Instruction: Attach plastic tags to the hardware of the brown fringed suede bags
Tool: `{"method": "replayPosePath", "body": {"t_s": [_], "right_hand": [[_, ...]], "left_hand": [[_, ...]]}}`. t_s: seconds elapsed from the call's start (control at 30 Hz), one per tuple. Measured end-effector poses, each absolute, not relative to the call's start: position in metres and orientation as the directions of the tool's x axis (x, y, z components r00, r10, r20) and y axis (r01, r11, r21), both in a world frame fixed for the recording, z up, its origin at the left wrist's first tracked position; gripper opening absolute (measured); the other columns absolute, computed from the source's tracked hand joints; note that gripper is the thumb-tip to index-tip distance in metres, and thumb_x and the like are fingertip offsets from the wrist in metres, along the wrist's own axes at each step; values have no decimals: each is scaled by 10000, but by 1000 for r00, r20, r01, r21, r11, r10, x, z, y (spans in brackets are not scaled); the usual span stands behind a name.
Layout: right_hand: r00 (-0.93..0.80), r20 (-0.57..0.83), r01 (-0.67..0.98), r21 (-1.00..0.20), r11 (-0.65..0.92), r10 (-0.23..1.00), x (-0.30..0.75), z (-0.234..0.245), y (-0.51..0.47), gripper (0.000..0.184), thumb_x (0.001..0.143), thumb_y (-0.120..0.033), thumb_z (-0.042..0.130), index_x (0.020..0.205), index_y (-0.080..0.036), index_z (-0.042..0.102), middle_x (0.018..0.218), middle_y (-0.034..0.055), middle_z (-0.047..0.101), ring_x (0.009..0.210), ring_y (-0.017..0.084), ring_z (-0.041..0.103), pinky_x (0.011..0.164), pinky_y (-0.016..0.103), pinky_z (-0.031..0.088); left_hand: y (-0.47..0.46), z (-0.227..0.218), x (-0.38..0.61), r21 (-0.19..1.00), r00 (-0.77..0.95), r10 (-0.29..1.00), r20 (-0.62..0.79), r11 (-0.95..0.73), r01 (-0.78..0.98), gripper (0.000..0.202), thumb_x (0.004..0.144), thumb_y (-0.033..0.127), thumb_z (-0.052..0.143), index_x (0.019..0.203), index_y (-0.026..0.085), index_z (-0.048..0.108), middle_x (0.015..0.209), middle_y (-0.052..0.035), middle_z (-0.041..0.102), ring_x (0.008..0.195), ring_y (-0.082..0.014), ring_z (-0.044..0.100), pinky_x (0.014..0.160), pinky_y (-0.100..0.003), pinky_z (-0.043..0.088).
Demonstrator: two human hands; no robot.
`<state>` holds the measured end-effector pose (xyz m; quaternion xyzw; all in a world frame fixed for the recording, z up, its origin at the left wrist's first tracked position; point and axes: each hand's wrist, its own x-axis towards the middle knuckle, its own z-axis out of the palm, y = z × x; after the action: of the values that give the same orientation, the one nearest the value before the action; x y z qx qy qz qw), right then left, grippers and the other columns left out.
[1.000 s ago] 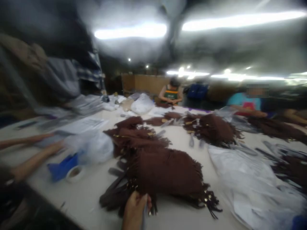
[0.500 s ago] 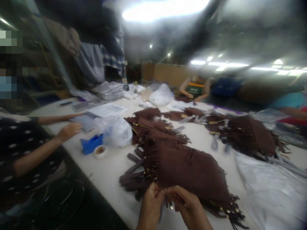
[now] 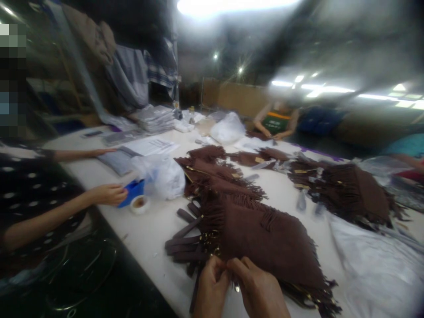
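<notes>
A brown fringed bag (image 3: pixel 265 238) with gold-coloured beads lies on a stack of like ones at the front of the table. At its near left corner, the fingertips of my left hand (image 3: pixel 212 282) and my right hand (image 3: pixel 256 282) meet in a pinch. Brown fringe strands with a gold bead (image 3: pixel 237 289) hang below the fingers; the exact point of grip is hidden. Dark straps (image 3: pixel 183 249) stick out to the left of my hands.
More brown fringed bags (image 3: pixel 347 190) lie behind and right. White plastic bags (image 3: pixel 374 260) are at the right edge. At the left, a co-worker's hand (image 3: pixel 111 194) is at a blue tape dispenser (image 3: pixel 134 192), beside a tape roll (image 3: pixel 139 204). Another person (image 3: pixel 276 121) sits across the table.
My hands stay pinched together at the bag's corner, with the fingers slightly shifted. The co-worker's near hand has moved from the grey folded item to the blue dispenser. The view has tilted slightly.
</notes>
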<state>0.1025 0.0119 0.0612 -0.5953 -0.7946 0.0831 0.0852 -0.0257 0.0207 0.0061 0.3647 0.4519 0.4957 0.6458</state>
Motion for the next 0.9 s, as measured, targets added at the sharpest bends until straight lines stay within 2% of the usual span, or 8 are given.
{"method": "replayPosePath", "body": {"t_s": [0.13, 0.33, 0.53, 0.73, 0.9], "right_hand": [[-280, 16, 955, -99, 280, 960, 96, 69, 14, 307, 772, -21, 528, 920, -279, 607, 804, -22, 660, 629, 140, 665, 483, 248, 228], [-269, -41, 963, -32, 268, 962, 91, 75, 20, 318, 747, 12, 537, 873, -272, 604, 782, -37, 672, 630, 148, 681, 477, 277, 175], [-292, 14, 955, 54, 291, 956, 91, 65, 19, 333, 722, 22, 543, 879, -268, 586, 778, -36, 666, 610, 157, 684, 467, 285, 182], [-317, 93, 948, 64, 312, 944, 94, 60, 16, 342, 691, 22, 550, 884, -260, 546, 768, -40, 651, 581, 142, 667, 457, 276, 214], [-349, 139, 937, 44, 346, 927, 95, 57, 15, 292, 713, 14, 505, 849, -243, 488, 724, -30, 632, 518, 132, 613, 450, 273, 213]], "left_hand": [[22, 10, -25, 905, 106, 970, -219, 243, -349, 117, 739, 222, 633, 706, 182, 528, 656, -2, 626, 641, -151, 564, 600, -244, 398], [23, 12, -25, 913, 104, 971, -214, 237, -331, 148, 718, 240, 647, 695, 178, 514, 628, 6, 612, 612, -141, 546, 591, -239, 395], [25, 13, -26, 926, 101, 974, -203, 225, -302, 177, 730, 278, 646, 690, 181, 504, 601, 15, 586, 577, -134, 527, 558, -233, 372], [25, 16, -29, 882, 151, 960, -237, 278, -379, 277, 683, 337, 751, 718, 165, 537, 635, 1, 617, 615, -141, 556, 589, -231, 397], [28, 12, -28, 837, 140, 945, -295, 326, -439, 383, 582, 395, 843, 617, 174, 532, 563, 14, 594, 564, -125, 530, 563, -222, 384]]}}
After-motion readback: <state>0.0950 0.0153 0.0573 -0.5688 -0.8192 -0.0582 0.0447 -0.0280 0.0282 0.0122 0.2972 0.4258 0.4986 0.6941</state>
